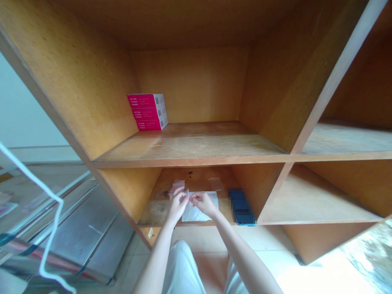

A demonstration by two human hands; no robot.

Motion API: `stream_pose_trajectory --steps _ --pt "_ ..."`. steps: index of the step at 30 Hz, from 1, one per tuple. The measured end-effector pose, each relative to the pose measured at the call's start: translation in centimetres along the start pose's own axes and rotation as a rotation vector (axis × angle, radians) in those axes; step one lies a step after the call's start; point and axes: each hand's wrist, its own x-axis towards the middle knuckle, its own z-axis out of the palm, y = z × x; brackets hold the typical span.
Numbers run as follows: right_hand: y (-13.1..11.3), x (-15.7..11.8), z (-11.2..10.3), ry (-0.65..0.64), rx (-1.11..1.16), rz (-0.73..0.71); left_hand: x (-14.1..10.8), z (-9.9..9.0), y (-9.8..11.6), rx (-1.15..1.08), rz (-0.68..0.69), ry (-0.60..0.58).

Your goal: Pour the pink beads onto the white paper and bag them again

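Head view gives me a clear plastic sleeve (178,187) pinched at its near edge, with the fingers of my left hand (178,205) and right hand (204,204) closed on it, the two hands almost touching. Under the hands lies a white paper sheet (199,212) on a wooden shelf (156,211). Ahead of the right hand is a second clear sleeve (216,183), and just beside that hand, a dark blue phone (241,208). Above the hands, on the next shelf up, sit three stacked pink boxes (148,112).
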Motion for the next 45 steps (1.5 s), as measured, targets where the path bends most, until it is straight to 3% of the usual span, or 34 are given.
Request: stream_pose_trajectory --steps 19,31,37,42,45 --pt "0.2 0.1 0.4 0.056 -0.11 -0.022 -0.4 0.4 -0.6 0.066 0.063 -0.005" --pt "-0.3 0.5 0.9 0.2 -0.352 -0.135 -0.3 0.7 -0.3 0.116 0.066 0.056" --pt "-0.1 0.9 0.7 0.338 -0.45 -0.128 -0.3 0.8 -0.3 0.123 0.048 0.092" --pt "0.3 1.0 0.5 0.311 -0.472 -0.123 -0.3 0.7 -0.4 0.071 -0.003 0.092" --pt "-0.2 0.8 0.3 0.253 -0.472 -0.193 -0.2 0.7 -0.5 0.054 -0.018 0.101"
